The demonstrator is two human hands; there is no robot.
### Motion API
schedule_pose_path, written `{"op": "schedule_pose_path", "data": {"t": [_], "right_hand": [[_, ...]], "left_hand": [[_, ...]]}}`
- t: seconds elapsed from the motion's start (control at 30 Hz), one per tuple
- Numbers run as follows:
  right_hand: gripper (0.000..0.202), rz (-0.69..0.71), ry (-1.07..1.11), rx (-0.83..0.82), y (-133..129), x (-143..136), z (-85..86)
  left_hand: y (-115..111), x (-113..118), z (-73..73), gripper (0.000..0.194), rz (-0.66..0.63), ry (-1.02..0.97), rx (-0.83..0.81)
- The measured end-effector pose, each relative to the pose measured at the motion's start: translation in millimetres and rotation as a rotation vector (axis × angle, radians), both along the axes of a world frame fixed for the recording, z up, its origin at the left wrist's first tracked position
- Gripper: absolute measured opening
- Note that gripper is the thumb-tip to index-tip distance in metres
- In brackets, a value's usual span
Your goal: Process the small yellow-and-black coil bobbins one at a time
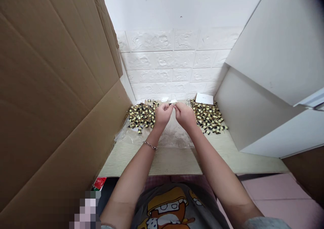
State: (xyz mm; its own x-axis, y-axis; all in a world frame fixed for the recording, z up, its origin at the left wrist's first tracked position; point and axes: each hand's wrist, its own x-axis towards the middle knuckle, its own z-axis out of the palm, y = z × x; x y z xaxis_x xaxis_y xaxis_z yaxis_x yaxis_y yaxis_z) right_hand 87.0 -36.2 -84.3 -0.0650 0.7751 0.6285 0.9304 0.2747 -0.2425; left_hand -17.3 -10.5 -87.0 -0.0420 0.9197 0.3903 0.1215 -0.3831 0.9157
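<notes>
My left hand point(163, 115) and my right hand point(185, 115) meet fingertip to fingertip above the middle of the work surface. Both are closed in a pinch. A tiny dark piece point(171, 104) shows at the left fingertips; it looks like one of the small black-and-yellow parts with copper-coloured wire ends, but most of it is hidden. To the left of my left hand lies a pile of these parts point(141, 115). Another pile of the same parts point(209, 117) lies to the right of my right hand.
Clear plastic sheeting point(174, 134) covers part of the pale wooden tabletop point(174, 161). A white card point(204, 98) rests at the back of the right pile. Tall cardboard point(63, 87) walls the left side, white panels point(263, 97) the right, and a white brick-pattern wall point(162, 60) the back.
</notes>
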Motion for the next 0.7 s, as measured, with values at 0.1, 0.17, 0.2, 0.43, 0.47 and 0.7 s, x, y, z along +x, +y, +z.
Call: {"op": "schedule_pose_path", "data": {"t": [0.1, 0.17, 0.2, 0.43, 0.47, 0.7], "right_hand": [[0.023, -0.012, -0.022, 0.008, 0, 1, 0.8], [0.022, -0.038, -0.042, 0.019, 0, 1, 1.2], [0.022, -0.053, -0.056, 0.023, -1, 1, 1.4], [0.019, -0.068, -0.079, 0.030, 0, 4, 1.9], [0.019, -0.059, -0.072, 0.023, 1, 4, 1.9], [0.019, 0.029, -0.005, -0.056, 4, 8, 1.1]], "left_hand": [[0, -2, 1.9, 0.033, -0.007, 0.036, -0.015], [1, -3, 2.6, 0.034, -0.035, 0.054, -0.038], [2, -4, 2.6, 0.034, -0.058, 0.061, -0.055], [12, -13, -0.9, 0.031, -0.263, 0.085, -0.201], [13, -14, -1.0, 0.030, -0.280, 0.087, -0.215], [13, -19, 1.5, 0.029, -0.366, 0.092, -0.269]]}}
